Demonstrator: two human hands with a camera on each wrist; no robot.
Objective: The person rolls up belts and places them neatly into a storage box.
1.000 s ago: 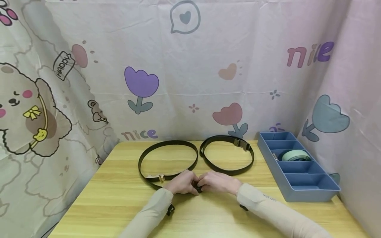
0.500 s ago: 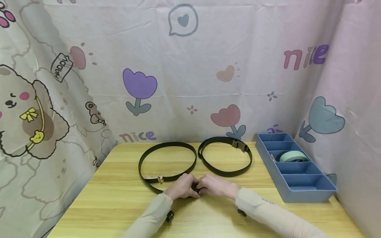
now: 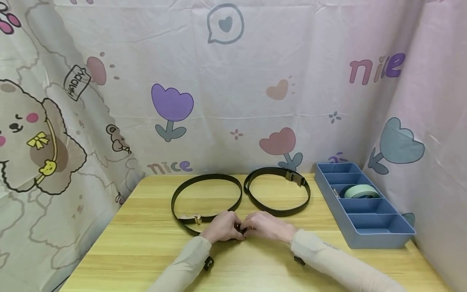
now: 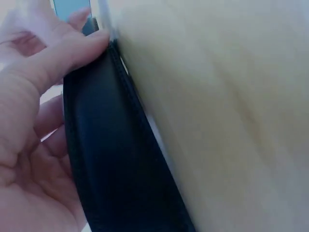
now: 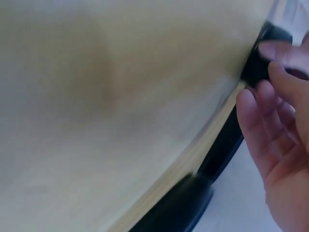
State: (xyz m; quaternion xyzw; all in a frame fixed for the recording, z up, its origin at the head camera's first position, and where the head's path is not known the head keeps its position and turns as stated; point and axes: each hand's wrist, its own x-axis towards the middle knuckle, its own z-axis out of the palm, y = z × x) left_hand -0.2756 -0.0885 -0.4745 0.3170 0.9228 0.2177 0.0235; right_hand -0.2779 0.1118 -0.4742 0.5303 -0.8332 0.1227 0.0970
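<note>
A black belt (image 3: 209,176) with a gold-coloured buckle (image 3: 197,219) lies in a large loop on the table, and its strap runs under my left hand. My left hand (image 3: 223,227) grips a black strap, its thumb flat on the leather belt (image 4: 120,159) in the left wrist view. Close beside it, my right hand (image 3: 268,226) pinches the belt end (image 5: 256,67), its fingers bent around it; the fingertips partly hide the contact. To the right lies a second black belt (image 3: 281,211), looped, with a dark metal buckle (image 3: 294,177).
A blue-grey divided tray (image 3: 383,239) stands at the right side of the wooden table (image 3: 120,247). A rolled mint-green belt (image 3: 362,190) lies in one of its middle compartments. Printed curtains (image 3: 226,93) hang behind and at both sides.
Both hands stay together at nearly the same spot, with small finger movements at the strap. The head view shifts slightly. The loops and tray keep their places.
</note>
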